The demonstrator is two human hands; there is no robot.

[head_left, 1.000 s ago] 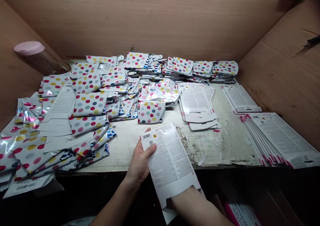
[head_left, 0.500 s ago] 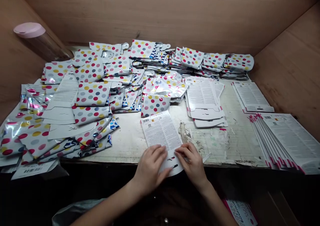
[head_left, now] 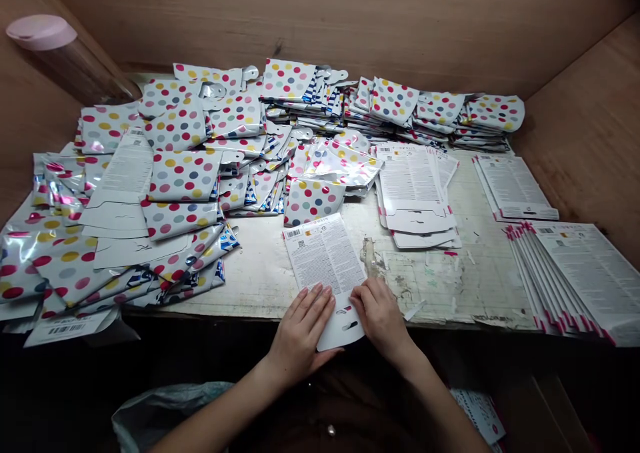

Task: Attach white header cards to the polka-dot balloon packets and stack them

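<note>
A white printed card (head_left: 325, 256) with a barcode and small text lies on the table's front edge, its hanger tab sticking out toward me. My left hand (head_left: 300, 329) lies flat on the card's near left part, fingers stretched out. My right hand (head_left: 380, 316) presses its bent fingers on the card's near right edge, beside the tab. Just beyond the card sits a folded polka-dot packet (head_left: 311, 201).
Heaps of polka-dot packets (head_left: 185, 173) cover the left and back of the worn table (head_left: 430, 279). Flat printed cards lie in stacks at centre right (head_left: 413, 193), back right (head_left: 515, 186) and far right (head_left: 575, 279). Wooden walls enclose the table; a pink-lidded container (head_left: 55, 53) leans at back left.
A second ago the card was held up in both hands off the table; now it lies flat on the table with both hands pressing its near end.
</note>
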